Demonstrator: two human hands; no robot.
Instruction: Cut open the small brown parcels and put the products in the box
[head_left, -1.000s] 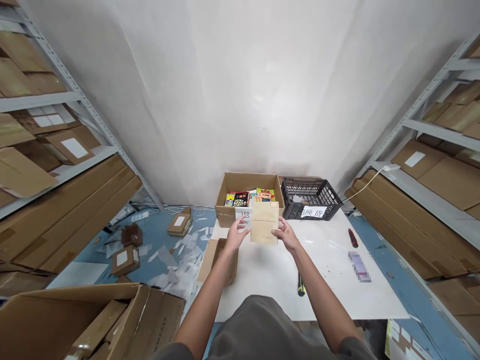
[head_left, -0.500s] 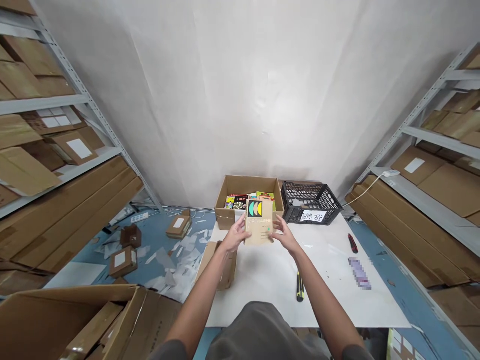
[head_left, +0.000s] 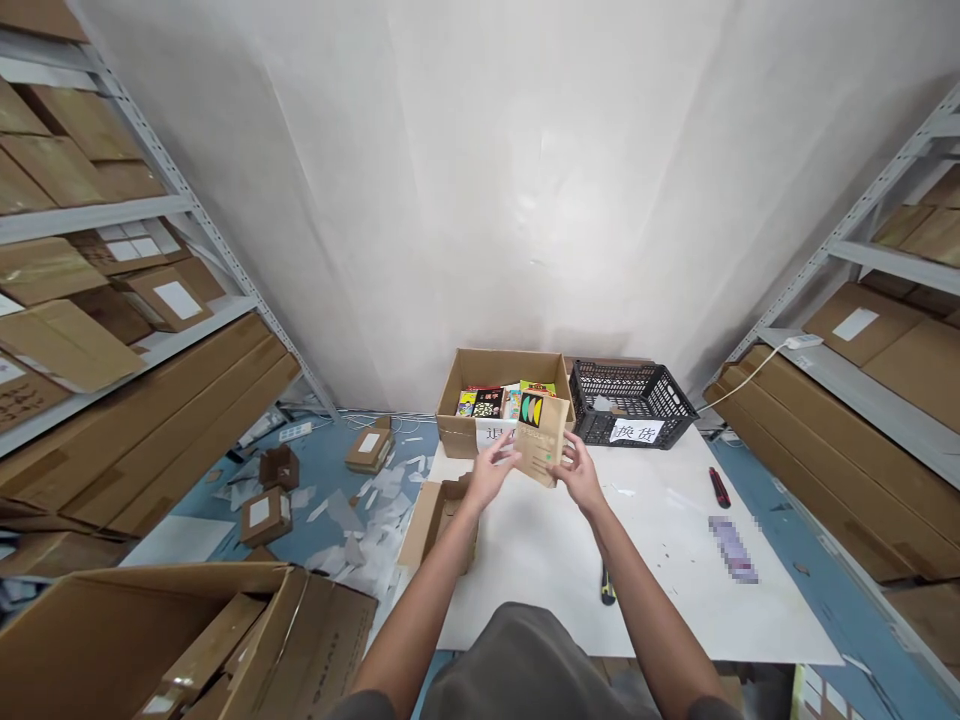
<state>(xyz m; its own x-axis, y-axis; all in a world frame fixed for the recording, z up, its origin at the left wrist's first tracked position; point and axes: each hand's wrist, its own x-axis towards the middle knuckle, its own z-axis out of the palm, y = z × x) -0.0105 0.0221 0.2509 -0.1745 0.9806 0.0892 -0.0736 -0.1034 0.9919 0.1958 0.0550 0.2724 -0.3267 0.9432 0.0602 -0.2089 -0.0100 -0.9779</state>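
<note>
A tan book (head_left: pixel 541 440) with a black, green and yellow cover design is held up over the white table (head_left: pixel 525 580), tilted. Its lower right corner is gripped by my right hand (head_left: pixel 580 477). At the lower left edge, my left hand (head_left: pixel 491 474) has its fingers and thumb on the book. Just behind it stands a cardboard box (head_left: pixel 454 436) with several colourful books inside and a white paper label on its front. An opened small carton (head_left: pixel 421 525) lies beside my left forearm.
A black plastic crate (head_left: pixel 592 430) with a white label stands right of the book box. A yellow-black utility knife (head_left: pixel 607 588), a red one (head_left: pixel 719 487) and a blurred purple item (head_left: pixel 733 550) lie on the table. A large carton (head_left: pixel 330 640) stands front left; paper scraps litter the floor.
The book has turned and tilted in my hands, its top now leaning right. Both hands have shifted with it. The whole view has moved slightly.
</note>
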